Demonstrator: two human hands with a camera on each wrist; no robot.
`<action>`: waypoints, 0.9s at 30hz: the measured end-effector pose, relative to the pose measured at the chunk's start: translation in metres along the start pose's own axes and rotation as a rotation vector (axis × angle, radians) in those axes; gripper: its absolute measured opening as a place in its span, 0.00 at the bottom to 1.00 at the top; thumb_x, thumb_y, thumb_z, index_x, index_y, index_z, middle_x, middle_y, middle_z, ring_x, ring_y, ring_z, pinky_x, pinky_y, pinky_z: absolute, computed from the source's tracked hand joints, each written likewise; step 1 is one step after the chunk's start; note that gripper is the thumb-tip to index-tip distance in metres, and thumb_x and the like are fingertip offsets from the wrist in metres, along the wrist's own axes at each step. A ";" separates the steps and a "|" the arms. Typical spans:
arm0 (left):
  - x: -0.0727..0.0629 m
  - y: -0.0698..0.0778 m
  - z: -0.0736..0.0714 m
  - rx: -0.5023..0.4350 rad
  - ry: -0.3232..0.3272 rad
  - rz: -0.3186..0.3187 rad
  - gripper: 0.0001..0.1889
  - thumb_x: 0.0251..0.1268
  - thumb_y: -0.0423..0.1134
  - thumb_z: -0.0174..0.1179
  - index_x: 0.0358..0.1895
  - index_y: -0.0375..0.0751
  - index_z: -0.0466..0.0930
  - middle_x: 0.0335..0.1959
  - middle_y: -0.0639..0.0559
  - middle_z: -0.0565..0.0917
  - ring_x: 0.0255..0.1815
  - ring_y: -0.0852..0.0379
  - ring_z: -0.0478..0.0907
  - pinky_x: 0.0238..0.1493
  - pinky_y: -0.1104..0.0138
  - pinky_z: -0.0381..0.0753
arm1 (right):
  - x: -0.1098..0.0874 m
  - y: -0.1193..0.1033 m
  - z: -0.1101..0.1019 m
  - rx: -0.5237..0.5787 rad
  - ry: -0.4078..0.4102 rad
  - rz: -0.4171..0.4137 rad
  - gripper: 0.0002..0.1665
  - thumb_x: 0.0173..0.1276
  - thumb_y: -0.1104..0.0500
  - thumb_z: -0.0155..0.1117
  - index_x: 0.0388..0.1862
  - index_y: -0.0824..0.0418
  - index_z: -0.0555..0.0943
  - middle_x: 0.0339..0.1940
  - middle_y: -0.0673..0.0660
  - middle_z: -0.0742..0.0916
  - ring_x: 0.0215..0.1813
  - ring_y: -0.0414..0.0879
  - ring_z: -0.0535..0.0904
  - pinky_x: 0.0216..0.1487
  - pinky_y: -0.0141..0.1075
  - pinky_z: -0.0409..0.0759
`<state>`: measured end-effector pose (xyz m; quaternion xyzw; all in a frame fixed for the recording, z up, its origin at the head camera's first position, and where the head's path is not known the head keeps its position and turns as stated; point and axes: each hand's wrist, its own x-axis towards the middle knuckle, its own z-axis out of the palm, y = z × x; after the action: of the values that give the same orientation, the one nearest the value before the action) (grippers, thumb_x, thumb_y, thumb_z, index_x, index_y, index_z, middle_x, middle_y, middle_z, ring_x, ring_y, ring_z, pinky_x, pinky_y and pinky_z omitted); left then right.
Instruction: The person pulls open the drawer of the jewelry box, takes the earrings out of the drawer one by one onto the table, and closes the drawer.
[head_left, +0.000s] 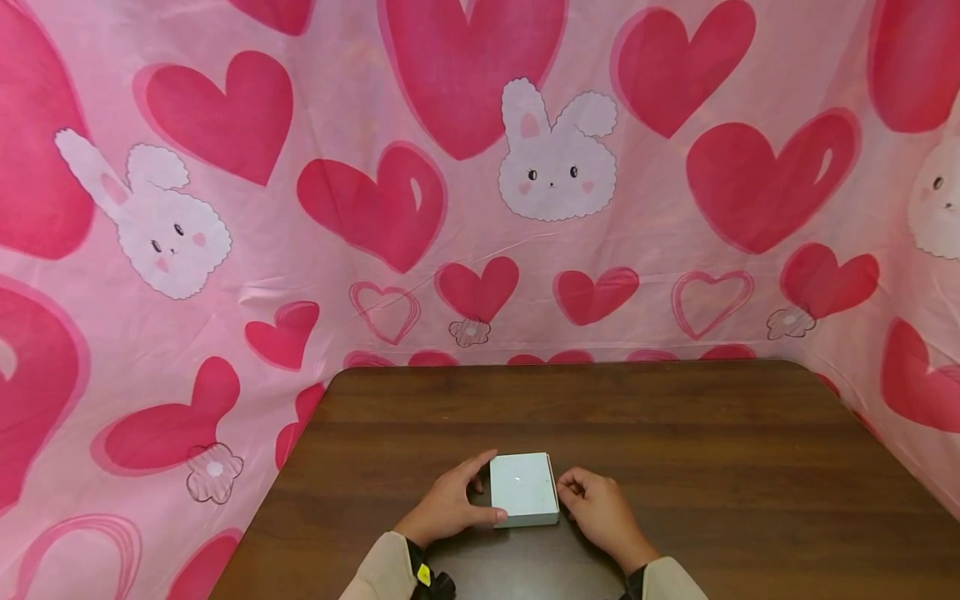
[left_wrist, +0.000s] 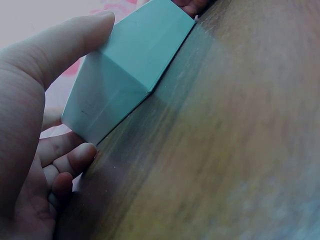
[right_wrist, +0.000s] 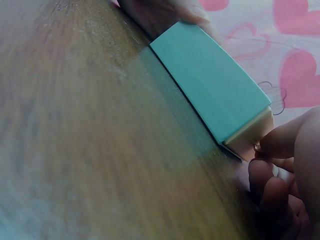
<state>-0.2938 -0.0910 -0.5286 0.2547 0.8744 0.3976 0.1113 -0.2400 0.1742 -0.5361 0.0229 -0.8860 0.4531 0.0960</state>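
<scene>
A small square pale-green box (head_left: 522, 487) lies flat on the table, its top whitish in the head view. My left hand (head_left: 452, 504) grips it from the left, thumb at the near corner and fingers at the far one. In the left wrist view the thumb (left_wrist: 75, 45) lies along the box's upper edge. My right hand (head_left: 600, 508) is at the opposite side with curled fingers. The right wrist view shows a tan end face (right_wrist: 247, 135) on the box, where thumb and forefinger pinch a small pull tab (right_wrist: 257, 148), mostly hidden by the fingertips.
The box stands on a dark brown wooden table (head_left: 675, 433). A pink cloth (head_left: 480, 225) printed with hearts and rabbits hangs behind and at both sides of it. Black straps (head_left: 420, 567) with a wrist camera circle the left wrist.
</scene>
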 end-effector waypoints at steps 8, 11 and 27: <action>0.000 0.002 -0.001 -0.013 -0.004 -0.003 0.49 0.48 0.62 0.72 0.75 0.58 0.60 0.43 0.59 0.74 0.45 0.57 0.70 0.42 0.59 0.71 | 0.001 -0.001 -0.001 -0.002 -0.010 0.009 0.08 0.65 0.62 0.67 0.27 0.50 0.81 0.18 0.43 0.78 0.19 0.38 0.74 0.24 0.33 0.71; -0.001 0.002 -0.001 -0.008 -0.006 -0.001 0.49 0.48 0.62 0.72 0.75 0.58 0.60 0.43 0.59 0.74 0.44 0.57 0.70 0.42 0.59 0.71 | 0.001 -0.001 -0.001 -0.001 -0.016 0.012 0.08 0.65 0.62 0.67 0.27 0.50 0.81 0.18 0.43 0.78 0.20 0.38 0.74 0.25 0.33 0.71; -0.001 0.003 -0.002 -0.015 -0.014 -0.022 0.49 0.47 0.61 0.73 0.75 0.58 0.60 0.48 0.58 0.74 0.47 0.56 0.70 0.44 0.57 0.71 | 0.001 -0.001 -0.001 0.027 -0.035 -0.012 0.06 0.65 0.61 0.67 0.29 0.51 0.82 0.20 0.42 0.79 0.20 0.37 0.75 0.24 0.33 0.72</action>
<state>-0.2933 -0.0912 -0.5252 0.2473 0.8734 0.4009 0.1237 -0.2405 0.1744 -0.5345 0.0375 -0.8813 0.4638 0.0829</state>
